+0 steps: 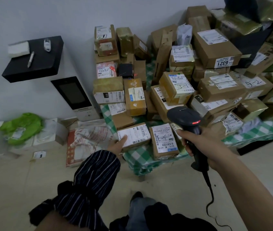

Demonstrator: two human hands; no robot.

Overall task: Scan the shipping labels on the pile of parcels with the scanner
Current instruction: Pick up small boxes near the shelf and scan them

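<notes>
Head view, single frame.

- Scanner: black, pistol-shaped, broad rounded head. A red strip glows on the back of the head. It is held above the near edge of the pile of parcels, head tipped away towards the boxes.
- Right grip: fingers wrapped fully round the scanner handle, closed tight on it. A black cable trails from the handle's base down towards the floor.
- Left grip: at the near-left corner of a small parcel, thumb lying flat on its white label. The arm wears a striped sleeve.
- The small parcel sits at the front corner of the tabletop, on green-and-white checked cloth, just beside a neighbouring parcel marked 501E.
- Pile: brown cartons and taped packets stacked against the wall, most with white barcode labels. One box marked 6321 sits high at the back.

Hard to make out:
- The scanner's window faces away from the camera, and no beam shows on any label.
- The trigger finger is hidden behind the handle.
- The left fingers are hidden by the palm and the parcel's edge.
- Fine print on the labels is too small to read.
- The pile's right side is cut off by the frame edge.
</notes>
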